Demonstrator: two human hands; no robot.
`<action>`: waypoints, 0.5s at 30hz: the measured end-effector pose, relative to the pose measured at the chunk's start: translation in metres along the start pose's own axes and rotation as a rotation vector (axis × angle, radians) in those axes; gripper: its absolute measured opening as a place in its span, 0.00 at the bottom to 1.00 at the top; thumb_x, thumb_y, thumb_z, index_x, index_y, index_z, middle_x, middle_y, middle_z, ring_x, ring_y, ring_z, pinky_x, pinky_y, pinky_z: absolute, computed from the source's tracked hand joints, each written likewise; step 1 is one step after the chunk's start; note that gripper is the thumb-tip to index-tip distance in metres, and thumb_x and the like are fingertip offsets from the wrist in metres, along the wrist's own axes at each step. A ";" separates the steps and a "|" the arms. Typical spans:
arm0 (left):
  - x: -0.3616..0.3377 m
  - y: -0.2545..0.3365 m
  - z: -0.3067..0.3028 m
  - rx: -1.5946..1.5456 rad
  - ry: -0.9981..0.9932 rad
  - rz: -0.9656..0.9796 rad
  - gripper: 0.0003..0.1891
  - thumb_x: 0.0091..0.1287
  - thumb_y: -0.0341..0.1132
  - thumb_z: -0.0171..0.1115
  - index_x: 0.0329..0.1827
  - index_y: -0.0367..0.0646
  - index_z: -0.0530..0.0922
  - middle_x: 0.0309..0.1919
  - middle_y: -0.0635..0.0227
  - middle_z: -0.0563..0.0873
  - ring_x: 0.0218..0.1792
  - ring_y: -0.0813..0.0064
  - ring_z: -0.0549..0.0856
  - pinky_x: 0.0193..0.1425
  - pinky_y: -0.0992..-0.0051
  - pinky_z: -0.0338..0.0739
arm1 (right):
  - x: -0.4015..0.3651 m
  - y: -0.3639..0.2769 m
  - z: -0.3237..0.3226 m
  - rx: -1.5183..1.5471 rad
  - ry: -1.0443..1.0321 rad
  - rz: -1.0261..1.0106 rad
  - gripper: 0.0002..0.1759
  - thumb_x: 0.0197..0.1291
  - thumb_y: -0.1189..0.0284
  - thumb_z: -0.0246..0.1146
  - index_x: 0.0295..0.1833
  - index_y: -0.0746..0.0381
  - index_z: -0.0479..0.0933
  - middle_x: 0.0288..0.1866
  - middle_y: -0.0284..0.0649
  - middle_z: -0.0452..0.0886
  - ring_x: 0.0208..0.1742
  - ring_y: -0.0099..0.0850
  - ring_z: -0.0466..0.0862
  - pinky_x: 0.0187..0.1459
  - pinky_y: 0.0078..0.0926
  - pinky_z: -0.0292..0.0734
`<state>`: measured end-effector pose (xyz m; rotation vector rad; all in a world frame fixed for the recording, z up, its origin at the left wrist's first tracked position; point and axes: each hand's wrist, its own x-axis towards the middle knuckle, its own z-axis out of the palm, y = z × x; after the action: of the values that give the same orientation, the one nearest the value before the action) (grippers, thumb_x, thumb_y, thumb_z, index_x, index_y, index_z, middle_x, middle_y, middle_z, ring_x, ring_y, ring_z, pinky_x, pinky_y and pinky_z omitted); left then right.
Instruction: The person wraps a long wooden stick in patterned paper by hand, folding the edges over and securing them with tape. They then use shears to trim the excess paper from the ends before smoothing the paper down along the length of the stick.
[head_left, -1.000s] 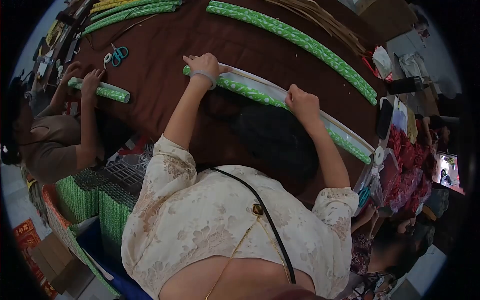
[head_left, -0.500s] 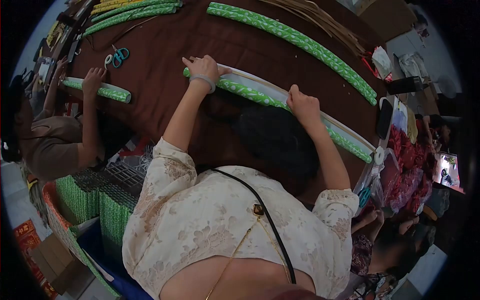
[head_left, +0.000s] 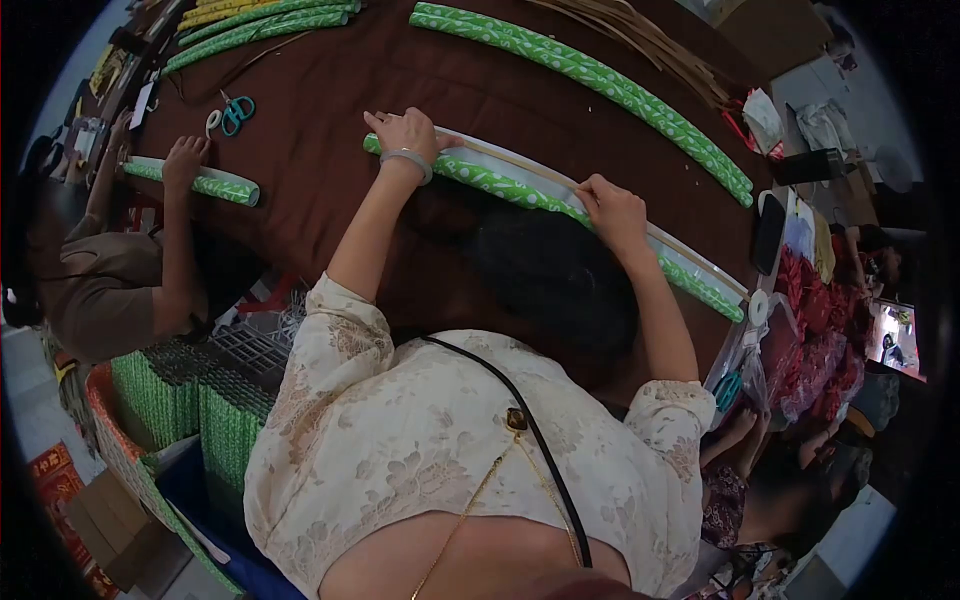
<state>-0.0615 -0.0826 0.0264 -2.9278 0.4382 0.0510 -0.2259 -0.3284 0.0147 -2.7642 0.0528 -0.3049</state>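
Note:
In front of me lies a green patterned paper roll (head_left: 490, 184), partly opened so its white underside (head_left: 680, 244) shows. A thin tan strip (head_left: 520, 164) runs along the paper's far edge. At the roll's left end my left hand (head_left: 405, 133) grips the paper, thumb side toward the strip. My right hand (head_left: 614, 212) pinches the strip and paper edge right of the middle, its fingers closed. What sits under the fingertips of both hands is partly hidden.
Finished-looking green rolls (head_left: 580, 68) lie at the back. Teal scissors (head_left: 237, 114) and a white tape roll (head_left: 213, 123) rest to the left. Beside me a co-worker's hand (head_left: 185, 160) holds another green roll (head_left: 228, 187). A second tape roll (head_left: 758, 308) stands at the right edge.
My right hand has turned slightly, its fingertips now reaching over the strip's edge rather than bunched above it. My left hand stays nearly in place at the roll's end.

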 end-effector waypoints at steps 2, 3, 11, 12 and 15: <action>0.001 0.000 0.000 0.007 -0.011 0.002 0.46 0.49 0.75 0.50 0.47 0.33 0.77 0.47 0.55 0.82 0.58 0.46 0.74 0.66 0.43 0.54 | 0.000 0.000 0.000 0.018 -0.008 0.028 0.06 0.56 0.66 0.62 0.34 0.57 0.76 0.29 0.36 0.83 0.31 0.38 0.83 0.30 0.33 0.76; 0.002 0.000 0.001 0.013 -0.022 0.003 0.46 0.49 0.75 0.50 0.47 0.33 0.77 0.48 0.55 0.82 0.58 0.46 0.74 0.66 0.43 0.54 | 0.000 -0.001 -0.001 0.024 0.006 0.024 0.07 0.56 0.66 0.62 0.34 0.57 0.76 0.29 0.36 0.83 0.31 0.37 0.83 0.30 0.33 0.76; 0.002 0.001 0.000 0.014 -0.023 -0.004 0.46 0.49 0.74 0.51 0.48 0.33 0.76 0.48 0.55 0.82 0.58 0.46 0.74 0.66 0.43 0.53 | 0.000 -0.001 0.001 0.053 0.049 0.045 0.07 0.55 0.65 0.63 0.30 0.56 0.77 0.27 0.34 0.81 0.28 0.36 0.82 0.28 0.35 0.75; 0.002 0.001 -0.002 0.010 -0.035 -0.006 0.46 0.49 0.74 0.51 0.48 0.33 0.76 0.48 0.55 0.82 0.58 0.46 0.75 0.66 0.43 0.53 | 0.000 -0.001 0.001 0.040 0.040 0.039 0.07 0.54 0.65 0.63 0.30 0.56 0.77 0.27 0.35 0.81 0.28 0.37 0.82 0.28 0.35 0.75; 0.002 0.001 -0.002 -0.004 -0.030 -0.005 0.46 0.49 0.74 0.52 0.48 0.33 0.76 0.48 0.55 0.82 0.58 0.46 0.74 0.67 0.44 0.52 | 0.001 -0.004 -0.002 -0.011 0.009 0.040 0.06 0.54 0.65 0.63 0.32 0.56 0.78 0.28 0.35 0.82 0.29 0.36 0.82 0.29 0.34 0.75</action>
<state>-0.0599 -0.0840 0.0278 -2.9276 0.4266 0.0954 -0.2254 -0.3252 0.0180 -2.7688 0.1125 -0.3074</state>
